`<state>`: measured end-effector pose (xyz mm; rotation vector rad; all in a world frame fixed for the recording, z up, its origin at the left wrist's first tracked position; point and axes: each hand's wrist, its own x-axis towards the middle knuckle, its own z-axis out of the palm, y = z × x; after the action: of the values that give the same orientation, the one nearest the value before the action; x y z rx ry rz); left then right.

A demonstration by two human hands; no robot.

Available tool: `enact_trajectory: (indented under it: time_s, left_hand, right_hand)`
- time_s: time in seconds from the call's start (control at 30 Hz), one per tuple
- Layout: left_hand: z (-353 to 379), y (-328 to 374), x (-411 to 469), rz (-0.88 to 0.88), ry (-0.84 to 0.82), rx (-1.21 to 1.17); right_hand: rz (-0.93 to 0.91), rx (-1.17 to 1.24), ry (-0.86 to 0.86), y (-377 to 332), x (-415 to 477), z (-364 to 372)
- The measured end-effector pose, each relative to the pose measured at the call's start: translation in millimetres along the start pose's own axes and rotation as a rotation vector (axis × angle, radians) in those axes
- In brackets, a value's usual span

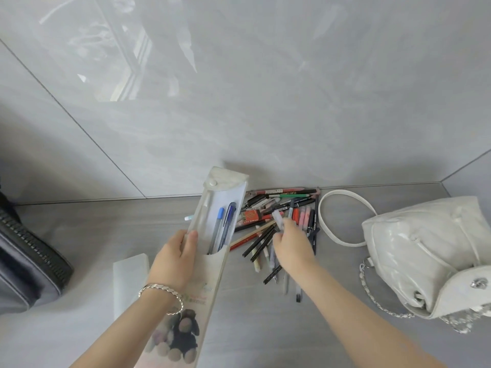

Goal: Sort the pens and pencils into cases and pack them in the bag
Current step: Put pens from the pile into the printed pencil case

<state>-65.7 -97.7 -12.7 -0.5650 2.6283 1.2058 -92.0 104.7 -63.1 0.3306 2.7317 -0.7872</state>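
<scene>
Right hand (pixel 291 241), over the pile (pixel 289 197) on the table, apparently pinches a pale pen (pixel 276 217) pointing away from the person; the case (pixel 225 197), gripped by the left hand (pixel 175 257) just to its left, lies roughly parallel, flap end farthest.

Likely a home: grey wood-look surface (pixel 101 229) against a glossy tiled wall (pixel 265 88), white handbag (pixel 419 248) nearby.
</scene>
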Motion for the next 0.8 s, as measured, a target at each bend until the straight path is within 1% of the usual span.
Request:
enact_trajectory:
  time_s: [0.07, 0.1, 0.23, 0.3, 0.37, 0.43, 0.5, 0.57, 0.6, 0.63, 0.67, 0.7, 0.73, 0.77, 0.8]
  left_hand:
    - [2, 0, -1, -0.005, -0.009, 0.005]
    - [3, -1, -1, -0.004, -0.014, 0.008]
    - [6, -1, -2, 0.003, -0.027, 0.005]
    - [7, 1, -3, 0.0, -0.033, -0.006]
    - [7, 3, -5, -0.002, -0.035, -0.018]
    - [7, 3, -8, -0.011, -0.043, -0.031]
    - [7, 3, -10, -0.023, -0.05, -0.029]
    - [7, 3, -12, -0.028, -0.048, -0.025]
    - [7, 2, -12, -0.03, -0.048, -0.027]
    - [7, 2, -12, -0.032, -0.048, -0.029]
    - [7, 2, -13, -0.036, -0.047, -0.03]
    - [7, 2, -13, -0.038, -0.044, -0.028]
    - [7, 3, -14, -0.036, -0.04, -0.026]
    - [8, 4, -15, -0.031, -0.037, -0.024]
    - [9, 5, -16, -0.022, -0.038, -0.019]
  right_hand:
    - [-0.152, -0.148, 0.012, 8, 16, -21]
    - [-0.223, -0.259, -0.025, 14, 24, -30]
    - [-0.505, -0.705, -0.345, 26, 43, -39]
    - [-0.628, -0.848, -0.406, 24, 47, -35]
    - [-0.712, -0.958, -0.428, 21, 50, -33]
    - [-0.752, -1.053, -0.468, 16, 51, -33]
    - [-0.788, -1.097, -0.484, 17, 54, -31]
    - [-0.855, -1.075, -0.464, 19, 52, -31]
    - [-0.916, -1.038, -0.422, 20, 51, -33]
    - [-0.988, -0.985, -0.336, 21, 50, -35]
    - [-1.023, -0.913, -0.229, 22, 49, -39]
    - [-1.017, -0.779, -0.113, 21, 45, -44]
    - [-0.957, -0.572, -0.022, 18, 38, -50]
    - [-0.854, -0.309, 0.06, 12, 30, -57]
    - [-0.711, -0.016, 0.101, 2, 19, -63]
